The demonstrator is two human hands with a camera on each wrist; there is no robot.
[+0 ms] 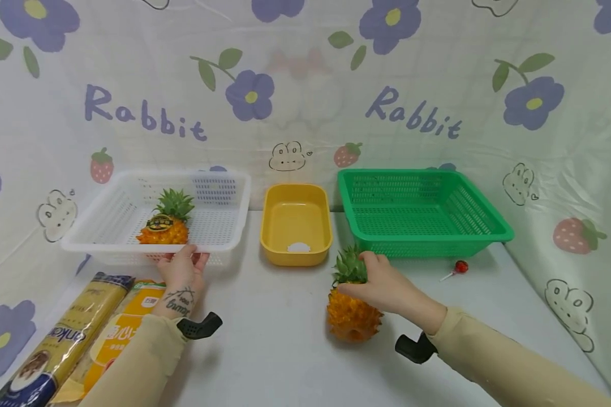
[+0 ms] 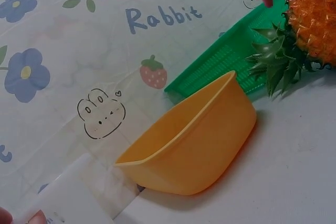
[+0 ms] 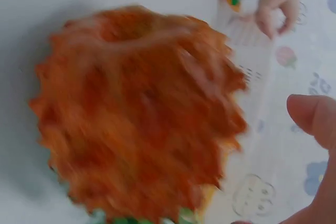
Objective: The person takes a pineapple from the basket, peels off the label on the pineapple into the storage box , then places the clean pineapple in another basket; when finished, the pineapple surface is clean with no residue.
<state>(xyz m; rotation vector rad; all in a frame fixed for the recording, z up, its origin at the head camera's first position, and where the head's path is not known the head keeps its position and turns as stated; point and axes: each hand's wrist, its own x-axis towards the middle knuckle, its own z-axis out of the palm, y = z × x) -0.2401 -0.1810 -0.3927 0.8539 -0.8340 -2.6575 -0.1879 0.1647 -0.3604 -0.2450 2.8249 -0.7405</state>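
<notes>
Beige sleeves lie nearest. At left, the left hand pinches the white basket by its rim; an uneven tug could tip it and roll the labelled pineapple inside. Rightward, the right hand spreads, ungripping, over a second pineapple on the counter; grasped by leaves alone, it might slip. It looks spiky, bright orange, green-crowned.

The spiky orange pineapple lies on the surface, green crown pointing away, hollowed base facing the person, beneath the right hand. The white slotted basket, its near rim gripped by the left hand, contains a second pineapple bearing a dark label.
</notes>
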